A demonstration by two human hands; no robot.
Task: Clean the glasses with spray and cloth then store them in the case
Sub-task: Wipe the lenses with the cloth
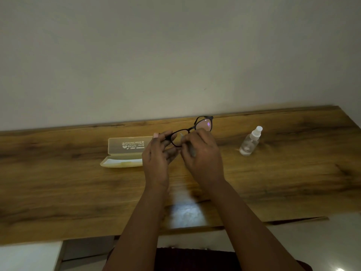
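Both forearms reach up from the bottom edge over the wooden desk, which runs to a plain wall. From my seat, the left hand pinches one end of the black-framed glasses, held above the desk; the right hand curls around the near lens, pressing a greyish cloth to it. Most of that cloth is hidden under the fingers. Left of the hands lies the translucent glasses case, lid up; I make out no contents, and its right end is covered by the left hand. Well to the right stands the clear spray bottle, white nozzle on top; its fill level is hard to judge.
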